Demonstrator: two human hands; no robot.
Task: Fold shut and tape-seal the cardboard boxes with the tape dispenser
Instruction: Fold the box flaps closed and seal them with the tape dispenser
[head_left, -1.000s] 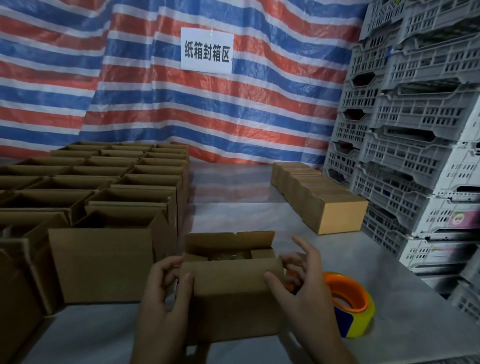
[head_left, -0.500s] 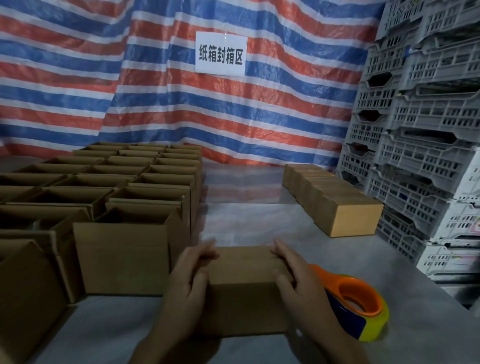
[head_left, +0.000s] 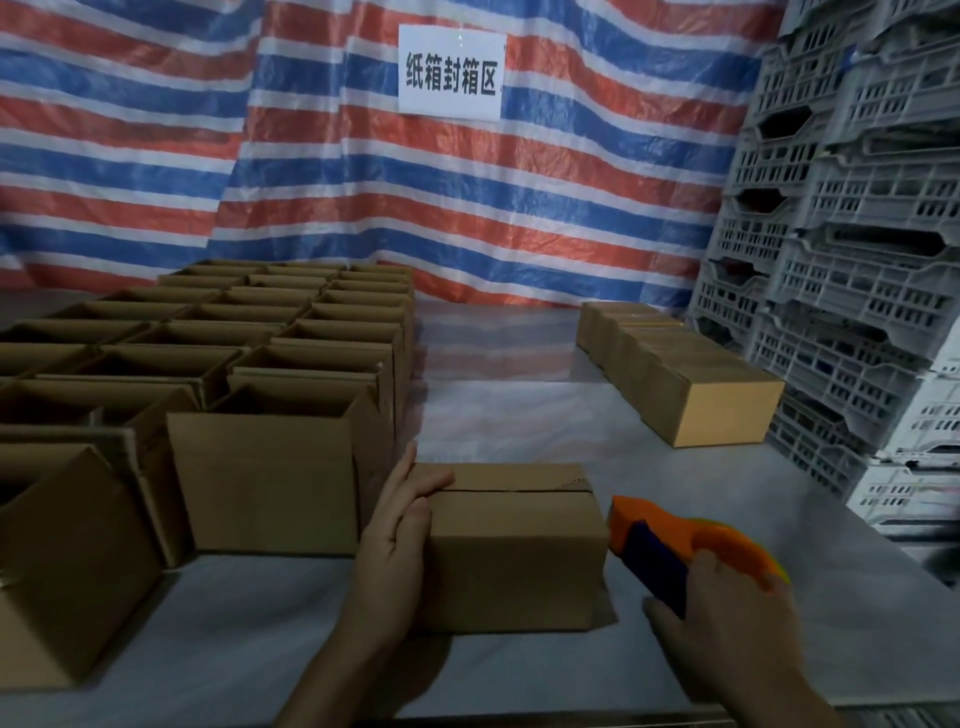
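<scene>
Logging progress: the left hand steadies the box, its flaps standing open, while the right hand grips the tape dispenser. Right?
Not quite: the head view shows the box with flaps folded shut. The left hand does steady it, and the right hand grips the tape dispenser.

Grey table (head_left: 519, 415); open cardboard boxes (head_left: 260, 364) massed left, folded box (head_left: 514, 551) front, closed boxes (head_left: 691, 384) right

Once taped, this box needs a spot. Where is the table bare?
Bare table runs between the open boxes and the closed row, beyond the box. Left side is crowded; crates wall off the right.
</scene>
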